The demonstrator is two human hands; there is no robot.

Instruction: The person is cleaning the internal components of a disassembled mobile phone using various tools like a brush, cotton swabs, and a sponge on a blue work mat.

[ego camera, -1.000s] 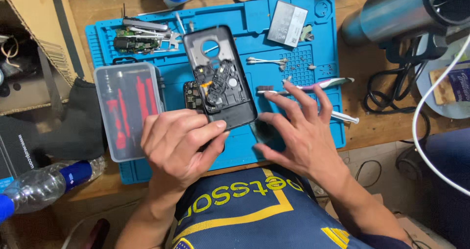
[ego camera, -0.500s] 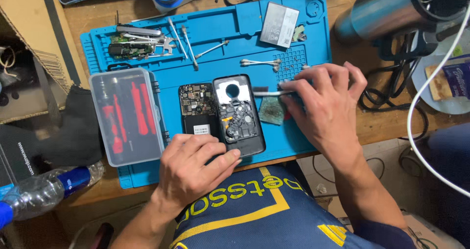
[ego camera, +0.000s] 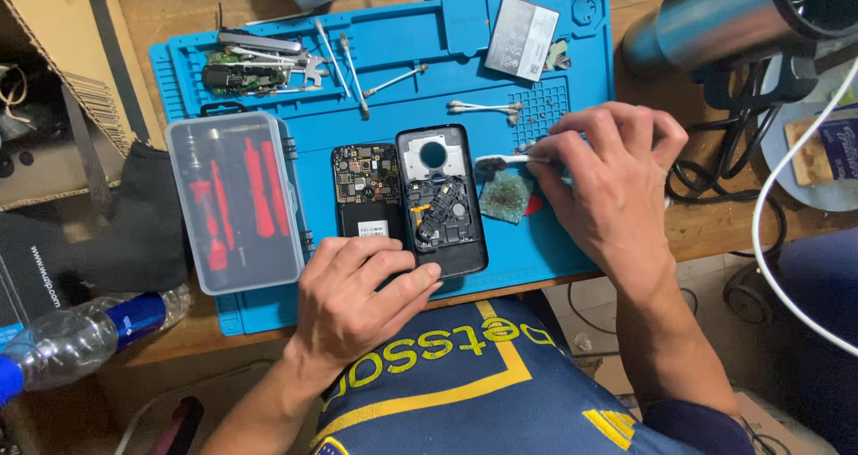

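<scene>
since half a second ago my right hand point(ego camera: 608, 182) has drawn a little back from the phone, and the cotton swab point(ego camera: 500, 161) it carries now points its tip at the upper edge of the opened phone frame point(ego camera: 441, 200); my left hand point(ego camera: 357, 303) has stayed at the near end.

nearest me, the left grip lies flat, fingers together, pressing the lower ends of the frame and the circuit board half point(ego camera: 365, 191) beside it onto the blue mat point(ego camera: 402, 71) on the bench. i judge both halves light, stiff and fragile, with bare parts exposed, so i'd hold them by the outer edges only. the right grip is pinched on the swab's thin stick, which feels likely to flex; best held close to the tip. farther off lie a clear case of red tools point(ego camera: 234, 200), loose swabs point(ego camera: 483, 108) and a flat battery point(ego camera: 521, 37).
</scene>
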